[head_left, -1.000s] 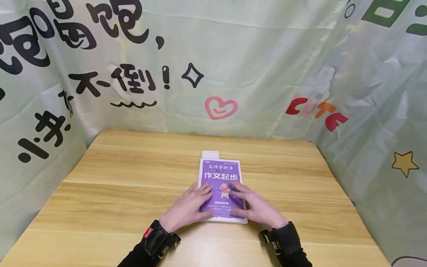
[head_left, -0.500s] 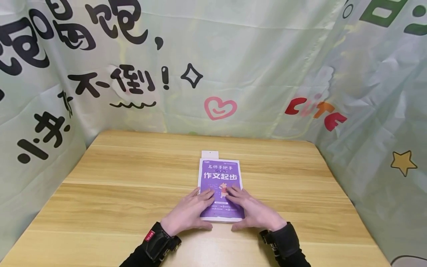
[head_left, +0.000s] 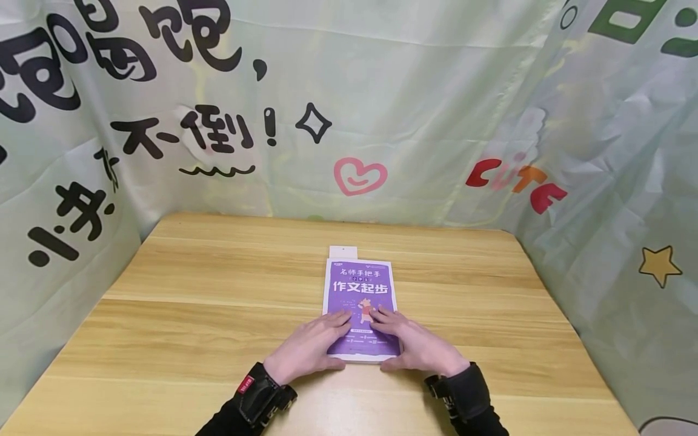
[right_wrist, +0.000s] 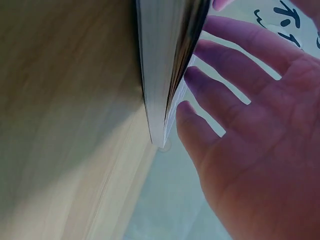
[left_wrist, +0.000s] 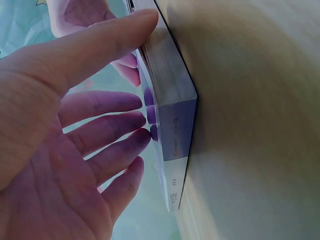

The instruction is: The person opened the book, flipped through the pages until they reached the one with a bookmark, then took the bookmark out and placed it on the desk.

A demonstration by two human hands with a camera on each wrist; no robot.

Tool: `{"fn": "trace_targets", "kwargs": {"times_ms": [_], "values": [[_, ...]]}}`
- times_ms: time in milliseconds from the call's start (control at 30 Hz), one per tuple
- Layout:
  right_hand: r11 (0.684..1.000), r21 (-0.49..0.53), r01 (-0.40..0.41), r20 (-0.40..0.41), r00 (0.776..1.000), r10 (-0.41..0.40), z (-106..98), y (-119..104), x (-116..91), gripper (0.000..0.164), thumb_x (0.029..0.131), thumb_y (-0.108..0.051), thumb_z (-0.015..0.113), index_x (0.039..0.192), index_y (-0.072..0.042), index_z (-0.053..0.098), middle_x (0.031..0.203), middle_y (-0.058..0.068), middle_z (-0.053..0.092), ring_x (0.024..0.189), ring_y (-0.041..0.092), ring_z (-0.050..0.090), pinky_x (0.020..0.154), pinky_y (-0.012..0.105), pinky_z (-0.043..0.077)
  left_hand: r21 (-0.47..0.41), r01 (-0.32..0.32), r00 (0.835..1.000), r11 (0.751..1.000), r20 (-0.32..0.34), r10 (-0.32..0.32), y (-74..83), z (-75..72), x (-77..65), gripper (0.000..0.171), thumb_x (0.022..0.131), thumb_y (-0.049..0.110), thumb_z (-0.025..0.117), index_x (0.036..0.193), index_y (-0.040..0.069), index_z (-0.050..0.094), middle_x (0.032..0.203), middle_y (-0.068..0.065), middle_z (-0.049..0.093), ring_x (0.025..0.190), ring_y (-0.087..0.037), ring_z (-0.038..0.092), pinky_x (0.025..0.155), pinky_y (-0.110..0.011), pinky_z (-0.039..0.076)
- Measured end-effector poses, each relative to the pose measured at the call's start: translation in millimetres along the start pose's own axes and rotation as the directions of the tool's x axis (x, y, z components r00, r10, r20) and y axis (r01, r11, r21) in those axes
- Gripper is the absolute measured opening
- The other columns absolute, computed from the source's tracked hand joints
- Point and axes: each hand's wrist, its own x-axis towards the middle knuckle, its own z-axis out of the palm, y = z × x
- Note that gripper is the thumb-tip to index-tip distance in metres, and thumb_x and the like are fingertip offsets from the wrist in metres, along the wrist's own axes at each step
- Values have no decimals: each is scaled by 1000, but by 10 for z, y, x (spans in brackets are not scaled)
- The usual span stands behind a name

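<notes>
A thick purple book [head_left: 362,284] with white lettering and a small cartoon figure lies shut and flat in the middle of the table. From the left, my left hand [head_left: 308,344] reaches over the cover with fingers extended, its thumb [left_wrist: 135,32] by the near edge of the pages. My right hand [head_left: 420,344] mirrors it on the other side, its fingertips over the lower cover and its thumb at the near edge. In the left wrist view the spine [left_wrist: 176,145] faces left and the left fingertips are right at the cover. The right wrist view shows the page edges [right_wrist: 160,65].
The wooden table [head_left: 218,266] extends on all sides of the book. A small white card-like tab [head_left: 343,252] sticks out past the book's far edge. Printed fabric [head_left: 414,109] hangs behind the table and along both sides.
Both hands have drawn slightly toward the near edge of the book, and the thumbs have gone from over the cover to the near edge. The book stays in place.
</notes>
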Motion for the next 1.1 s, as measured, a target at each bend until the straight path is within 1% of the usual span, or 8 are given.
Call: {"fn": "trace_targets", "kwargs": {"times_ms": [267, 433, 667, 767, 933, 1033, 1100], "values": [[1000, 18, -8, 9, 1000, 8, -23, 22, -30, 71, 74, -33, 78, 135, -4, 55, 153, 14, 32, 135, 43, 25, 106, 65, 27, -5, 4, 1000, 1000, 4, -4, -10, 17, 4, 76, 77, 39, 75, 137, -1, 50, 147, -19, 40, 133, -34, 37, 105, -52, 39], [1000, 23, -7, 16, 1000, 6, -41, 28, -44, 65, 75, -33, 77, 131, -5, 59, 152, 14, 34, 134, 45, 26, 105, 67, 26, -11, 9, 1000, 1000, 4, -9, -16, 28, 5, 75, 77, 39, 74, 137, 0, 50, 147, -19, 40, 132, -35, 37, 104, -53, 39], [1000, 25, 1, 7, 1000, -1, -74, 27, -72, 54, 76, -30, 76, 123, -5, 65, 147, 16, 42, 132, 47, 30, 105, 68, 26, -2, 4, 1000, 1000, -7, -4, -19, 30, -10, 74, 78, 40, 73, 138, 1, 50, 146, -18, 42, 131, -35, 39, 102, -55, 41], [999, 36, 14, 1, 1000, -15, -93, 24, -74, 46, 78, -30, 75, 117, -6, 69, 144, 16, 46, 132, 45, 32, 105, 67, 26, 5, -2, 1000, 1000, -9, 2, -20, 28, -8, 74, 79, 40, 73, 137, 1, 51, 145, -18, 43, 130, -35, 40, 102, -55, 42], [995, 72, 66, -27, 998, -64, -122, 33, -67, 33, 80, -24, 74, 107, -5, 73, 131, 16, 58, 129, 40, 39, 107, 67, 21, 12, -9, 1000, 1000, -10, 10, -19, 19, -3, 72, 79, 40, 73, 136, 1, 53, 144, -19, 44, 129, -36, 41, 102, -54, 42], [991, 88, 96, -50, 994, -92, -136, 41, -57, 25, 82, -21, 73, 101, -6, 75, 121, 16, 65, 125, 35, 47, 109, 66, 17, 10, -7, 1000, 1000, -7, 7, -14, 13, -3, 72, 79, 41, 73, 135, 1, 53, 144, -19, 45, 129, -35, 42, 102, -53, 42], [987, 91, 131, -71, 990, -125, -141, 46, -49, 20, 82, -19, 73, 97, -7, 76, 113, 14, 69, 120, 31, 53, 110, 66, 16, 11, -2, 1000, 1000, -3, 2, -11, 13, -3, 71, 79, 41, 73, 135, 2, 53, 144, -18, 45, 129, -35, 42, 102, -54, 42]]}}
